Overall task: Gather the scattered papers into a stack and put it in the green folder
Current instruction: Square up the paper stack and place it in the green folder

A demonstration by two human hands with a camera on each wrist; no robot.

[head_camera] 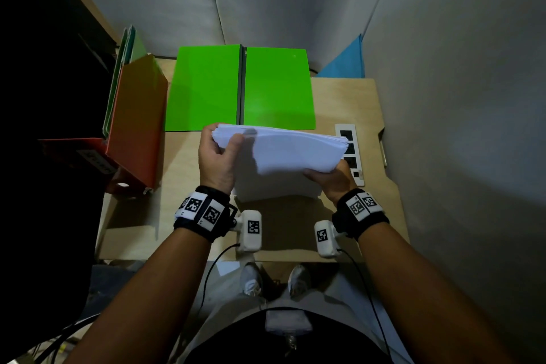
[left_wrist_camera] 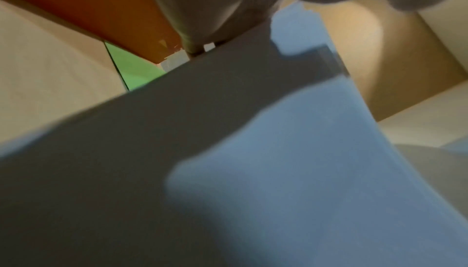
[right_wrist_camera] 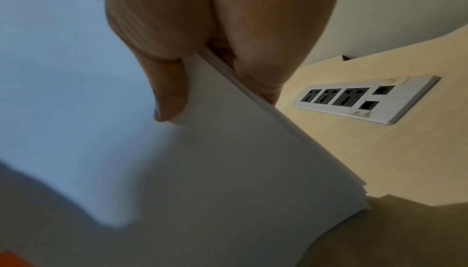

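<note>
Folders stand at the far left of the desk (head_camera: pixel 348 103): an orange folder (head_camera: pixel 139 121) leaning upright, with greenish ones (head_camera: pixel 125 50) behind it. Right of them, at the far middle, the green folder (head_camera: pixel 239 87) lies open and flat, both leaves bare, nothing in it yet.

Just near of it, both hands hold the paper stack (head_camera: pixel 292 151) lifted off the desk. The left hand (head_camera: pixel 217 156) pinches the stack's left far corner, thumb on top and fingers curled underneath. The right hand (head_camera: pixel 331 179) clamps the near right corner; the right wrist view shows its thumb (right_wrist_camera: pixel 169 91) pressed on one face and fingers behind the other. At the far right a socket strip (head_camera: pixel 350 154) is set into the desk.

Gathering looks done, as far as I can judge: the sheets sit together, though something pale lies under the stack, a sheet or a shadow, I cannot tell. What is left is laying the stack in the folder and closing it.

The stack is white, fairly thick, sagging slightly in the middle, its right edges a little fanned and not square.
</note>
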